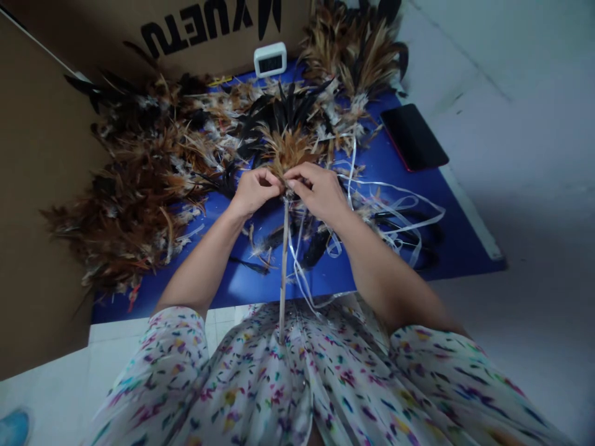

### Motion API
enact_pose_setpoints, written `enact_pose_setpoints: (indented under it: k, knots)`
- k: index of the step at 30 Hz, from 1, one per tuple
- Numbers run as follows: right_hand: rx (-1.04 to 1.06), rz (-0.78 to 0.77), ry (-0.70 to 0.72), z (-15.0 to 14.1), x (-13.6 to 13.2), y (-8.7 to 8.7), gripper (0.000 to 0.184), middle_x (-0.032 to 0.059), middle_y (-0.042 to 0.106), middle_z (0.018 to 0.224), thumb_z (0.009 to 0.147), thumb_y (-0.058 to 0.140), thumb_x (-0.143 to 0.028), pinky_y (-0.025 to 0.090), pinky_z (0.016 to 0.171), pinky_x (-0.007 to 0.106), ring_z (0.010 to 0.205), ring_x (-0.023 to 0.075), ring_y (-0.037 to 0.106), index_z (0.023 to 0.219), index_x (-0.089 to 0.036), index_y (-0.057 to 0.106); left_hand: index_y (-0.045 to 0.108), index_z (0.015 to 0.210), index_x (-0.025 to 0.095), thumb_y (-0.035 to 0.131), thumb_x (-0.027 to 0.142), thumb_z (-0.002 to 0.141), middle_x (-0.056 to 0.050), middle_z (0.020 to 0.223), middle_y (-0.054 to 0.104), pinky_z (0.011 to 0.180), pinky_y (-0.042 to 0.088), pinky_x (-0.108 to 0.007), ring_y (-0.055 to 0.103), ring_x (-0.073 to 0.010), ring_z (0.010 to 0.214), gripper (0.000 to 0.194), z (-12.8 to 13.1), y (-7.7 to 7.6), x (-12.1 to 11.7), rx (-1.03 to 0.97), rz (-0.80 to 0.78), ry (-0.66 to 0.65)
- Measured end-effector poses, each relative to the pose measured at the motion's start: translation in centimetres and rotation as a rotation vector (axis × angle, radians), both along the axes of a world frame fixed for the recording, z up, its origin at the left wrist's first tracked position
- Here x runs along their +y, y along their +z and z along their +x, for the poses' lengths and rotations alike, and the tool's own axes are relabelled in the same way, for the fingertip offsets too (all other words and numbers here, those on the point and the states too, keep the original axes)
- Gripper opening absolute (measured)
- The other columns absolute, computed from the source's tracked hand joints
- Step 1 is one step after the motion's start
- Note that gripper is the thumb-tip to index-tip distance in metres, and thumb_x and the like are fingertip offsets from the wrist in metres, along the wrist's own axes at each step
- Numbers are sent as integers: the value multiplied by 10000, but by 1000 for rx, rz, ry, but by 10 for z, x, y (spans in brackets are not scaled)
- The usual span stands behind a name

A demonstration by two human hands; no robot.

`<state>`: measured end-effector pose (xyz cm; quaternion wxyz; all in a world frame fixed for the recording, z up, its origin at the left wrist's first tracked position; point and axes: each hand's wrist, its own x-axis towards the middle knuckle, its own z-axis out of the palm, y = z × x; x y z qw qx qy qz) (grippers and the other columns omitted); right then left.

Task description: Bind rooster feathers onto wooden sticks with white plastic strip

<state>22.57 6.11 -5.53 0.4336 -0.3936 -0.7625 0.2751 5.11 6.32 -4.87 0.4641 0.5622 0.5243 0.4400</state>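
Both my hands meet at the base of a feather duster [289, 148], a fan of brown and black feathers on a thin stick [284, 266]. My left hand [258, 191] pinches the feather bases from the left, thumb against fingertips. From the right, my right hand [318, 189] pinches the same spot, its fingers curled over the feathers. The stick points down toward my body, its lower end against my patterned clothing. White plastic ribbon [300, 279] trails below the hands. What exactly lies between the fingertips is hidden.
Loose feathers [134, 186] cover the left of the blue table [223, 279]. A feather bundle [356, 49] stands at the back right. A white digital clock [270, 60] sits before a cardboard box [209, 37]. A phone [414, 136], tangled ribbon [409, 198] and black-handled scissors [406, 235] lie right.
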Motion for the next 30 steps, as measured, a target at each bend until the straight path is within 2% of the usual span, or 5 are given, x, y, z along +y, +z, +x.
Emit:
enact_pose_setpoints:
  k: [5, 10, 15, 24, 30]
  knots:
    - [-60, -23, 13, -5, 8, -3, 153, 36, 676, 849, 799, 562, -118, 469, 727, 312, 762, 162, 598, 864, -184, 684, 655, 634, 152, 672, 175, 613, -4, 671, 687, 644, 454, -219, 590, -99, 632, 35, -6, -8, 1, 216, 190, -73]
    - [-179, -45, 32, -8, 16, 1, 205, 45, 662, 848, 727, 562, -61, 464, 725, 317, 741, 163, 595, 823, -179, 699, 666, 638, 171, 648, 166, 644, -3, 676, 674, 641, 420, -235, 572, -116, 642, 19, -6, -5, -2, 417, 297, -57]
    - [-236, -70, 33, -12, 27, 6, 188, 41, 660, 819, 702, 577, -58, 459, 726, 314, 720, 162, 598, 795, -170, 695, 644, 623, 186, 649, 160, 681, -13, 686, 666, 676, 432, -254, 583, -132, 663, 63, -7, -5, 1, 499, 421, -42]
    - [-333, -203, 54, -13, 32, 19, 246, 56, 698, 814, 772, 543, -81, 460, 768, 281, 768, 161, 634, 921, -117, 736, 637, 711, 173, 615, 103, 741, -14, 754, 710, 697, 487, -234, 654, -123, 734, 79, -19, -26, 14, 655, 766, -80]
    - [-285, -204, 46, -12, 34, 14, 253, 53, 728, 843, 770, 566, -111, 458, 779, 279, 779, 157, 635, 927, -128, 764, 646, 757, 164, 607, 118, 807, -25, 806, 731, 709, 512, -222, 676, -113, 769, 79, -24, -25, 15, 685, 856, -146]
